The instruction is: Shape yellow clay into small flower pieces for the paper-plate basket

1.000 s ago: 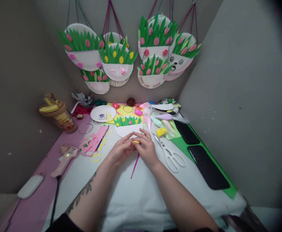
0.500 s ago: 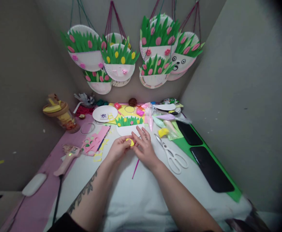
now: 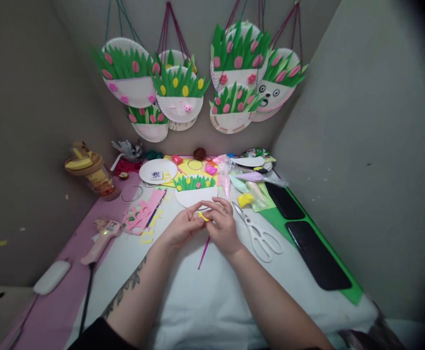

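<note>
Between my fingertips is a small yellow paper piece [image 3: 202,217], partly hidden by them. My left hand [image 3: 185,226] pinches it from the left. My right hand [image 3: 221,226] grips its right side with thumb and fingers. Just beyond my hands lies a white paper plate pocket [image 3: 194,197] with green paper grass [image 3: 194,183] and small yellow and pink flowers along its top. A thin purple stick [image 3: 204,255] lies on the white cloth below my right hand.
White-handled scissors [image 3: 261,238] lie to the right, near two black trays [image 3: 317,255]. At left are a pink glue gun [image 3: 103,240], pink paper scraps [image 3: 144,211] and a tall cup [image 3: 97,175]. Clay bags [image 3: 252,177] lie at the back. Decorated plates [image 3: 181,109] hang on the wall.
My right hand has closed in on the yellow paper piece, its raised fingers lowering. The piece has shifted slightly right and now shows a narrower side.
</note>
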Tool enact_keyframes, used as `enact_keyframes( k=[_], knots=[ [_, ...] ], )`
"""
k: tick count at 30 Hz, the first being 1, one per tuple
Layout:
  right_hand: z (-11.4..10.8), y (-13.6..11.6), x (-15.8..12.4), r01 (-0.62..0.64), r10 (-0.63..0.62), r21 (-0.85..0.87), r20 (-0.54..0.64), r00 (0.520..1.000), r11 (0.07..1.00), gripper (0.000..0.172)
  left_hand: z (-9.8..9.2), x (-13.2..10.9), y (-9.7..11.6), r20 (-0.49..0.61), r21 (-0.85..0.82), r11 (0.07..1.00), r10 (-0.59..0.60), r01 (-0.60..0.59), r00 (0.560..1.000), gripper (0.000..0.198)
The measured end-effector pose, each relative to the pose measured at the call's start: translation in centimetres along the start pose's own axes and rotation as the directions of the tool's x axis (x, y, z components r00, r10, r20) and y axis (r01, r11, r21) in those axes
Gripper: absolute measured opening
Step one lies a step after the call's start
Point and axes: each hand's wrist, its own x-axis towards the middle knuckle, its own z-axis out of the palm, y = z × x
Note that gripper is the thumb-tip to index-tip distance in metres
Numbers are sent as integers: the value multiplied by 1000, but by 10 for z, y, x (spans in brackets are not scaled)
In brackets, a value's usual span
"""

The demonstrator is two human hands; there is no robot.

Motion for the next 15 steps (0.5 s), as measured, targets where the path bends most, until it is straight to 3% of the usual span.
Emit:
enact_keyframes(
  k=[5,8,11,15],
  knots=[
    [6,-3,3,62,-49,-182,76,996,981,35,2,6,-2,-78,-87,995,36,-43,996,57],
    [5,-5,3,85,-61,-179,135,989,980,49,-2,10,-3,-100,-152,986,50,-65,994,42],
    [1,-3,2,60,-39,-133,158,987,989,55,-7,12,-2,-194,-153,985,43,-74,980,36],
    [0,5,2,5,6,-85,121,993,996,38,-10,10,-1,-167,-99,993,44,-61,985,37]
  ],
)
